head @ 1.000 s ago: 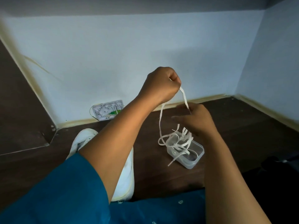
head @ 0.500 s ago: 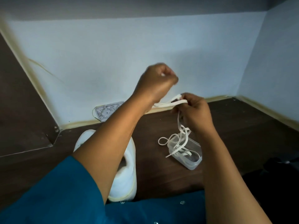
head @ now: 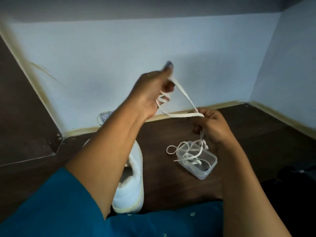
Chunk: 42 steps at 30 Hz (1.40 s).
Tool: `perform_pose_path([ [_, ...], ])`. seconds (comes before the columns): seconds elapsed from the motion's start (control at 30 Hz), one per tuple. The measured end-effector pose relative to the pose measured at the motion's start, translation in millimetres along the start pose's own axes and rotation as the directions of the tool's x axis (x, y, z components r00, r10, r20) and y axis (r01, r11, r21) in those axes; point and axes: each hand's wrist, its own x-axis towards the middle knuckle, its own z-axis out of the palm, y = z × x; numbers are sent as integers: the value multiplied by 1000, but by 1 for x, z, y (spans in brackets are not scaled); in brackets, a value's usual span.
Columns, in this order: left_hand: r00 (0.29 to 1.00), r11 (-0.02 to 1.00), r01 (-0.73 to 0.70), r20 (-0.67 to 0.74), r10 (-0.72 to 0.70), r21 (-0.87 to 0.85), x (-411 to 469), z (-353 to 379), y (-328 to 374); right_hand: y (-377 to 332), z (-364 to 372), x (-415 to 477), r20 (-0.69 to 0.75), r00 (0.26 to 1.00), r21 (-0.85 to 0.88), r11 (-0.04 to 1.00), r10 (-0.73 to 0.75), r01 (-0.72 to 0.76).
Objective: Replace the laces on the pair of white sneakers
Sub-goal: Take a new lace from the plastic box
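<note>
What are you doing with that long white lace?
A person is untangling a white shoelace. Their left hand holds it up high, with the lace looped around the fingers, and their right hand pinches it lower down. The rest of the lace hangs into a clear plastic box on the dark floor. One white sneaker lies by the left arm, and nothing is being threaded into it yet.

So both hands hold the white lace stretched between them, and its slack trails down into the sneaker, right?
Wrong on one point: head view shows the left hand and right hand holding the white lace, but its slack trails into the clear plastic container beside the white sneaker.
</note>
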Motion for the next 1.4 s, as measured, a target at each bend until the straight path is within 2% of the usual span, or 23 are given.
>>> perform_pose_path([
  [0.07, 990, 825, 135, 108, -91, -549, 1, -5, 8, 3, 0, -2, 43, 995, -155, 985, 88, -80],
  [0.1, 988, 775, 150, 123, -94, -613, 1, -5, 9, 3, 3, -2, 64, 992, -214, 973, 108, -92],
  [0.13, 990, 831, 133, 105, -90, -541, 1, -5, 10, 1, 8, -2, 74, 992, -244, 966, 104, -83],
  [0.17, 996, 949, 70, 67, -52, -306, 0, -4, 9, -3, 13, -1, 66, 995, -247, 967, 79, -60],
  [0.2, 998, 996, -26, 62, 21, 84, -2, -4, 6, -8, 18, 0, 44, 998, -215, 976, 37, -27],
  [0.23, 990, 865, -115, 128, 59, 489, -6, -1, 3, -13, 21, 1, 10, 1000, -168, 986, -19, 20],
  [0.27, 976, 626, -177, 217, 13, 759, -8, -1, -4, -18, 22, 2, -20, 997, -134, 988, -81, 78],
  [0.3, 956, 440, -210, 277, -95, 873, -10, -1, -9, -20, 22, 3, -37, 990, -138, 982, -135, 129],
  [0.33, 929, 412, -211, 314, -198, 886, -13, -2, -13, -20, 20, 5, -48, 986, -170, 974, -160, 150],
  [0.37, 905, 490, -195, 349, -244, 850, -15, -3, -15, -17, 18, 6, -65, 985, -214, 966, -160, 143],
  [0.43, 933, 716, -139, 333, -136, 684, -11, -12, -14, -8, 12, 6, -105, 989, -275, 959, -103, 71],
  [0.5, 989, 953, -56, 146, 13, 298, -1, -21, -8, 0, 9, 4, -62, 998, -333, 943, -30, 7],
  [0.53, 998, 999, -31, 63, 29, 19, 3, -23, -3, 0, 10, 3, -11, 1000, -362, 932, -5, 1],
  [0.6, 1000, 882, 17, 16, -11, -472, 9, -24, 7, -1, 17, 1, 95, 995, -374, 927, 15, 22],
  [0.67, 997, 688, 56, 7, -74, -724, 8, -24, 15, -6, 24, 1, 171, 985, -356, 933, 22, 41],
  [0.7, 993, 663, 63, -17, -114, -746, 6, -25, 17, -6, 26, 2, 180, 983, -364, 931, 34, 34],
  [0.77, 983, 789, 88, -76, -168, -609, 0, -28, 13, 1, 24, 7, 103, 992, -522, 853, 72, -7],
  [0.87, 978, 935, 154, -86, -190, -318, -4, -30, -3, 24, 13, 9, -101, 975, -832, 520, 198, -192],
  [0.93, 971, 946, 219, -41, -235, -239, -7, -29, -17, 35, 14, 10, -188, 944, -879, 383, 270, -285],
  [1.07, 947, 939, 319, 17, -320, -131, -11, -28, -44, 40, 29, 26, -284, 939, -943, 124, 192, -310],
  [1.17, 937, 937, 347, 52, -344, -51, -12, -31, -58, 51, 36, 43, -360, 844, -923, -19, 399, -385],
  [1.23, 934, 934, 356, 50, -354, -31, -10, -36, -63, 58, 37, 47, -373, 819, -915, -26, 436, -403],
  [1.4, 943, 936, 330, 1, -332, -120, 0, -44, -66, 63, 30, 51, -307, 900, -921, 141, 309, -362],
])
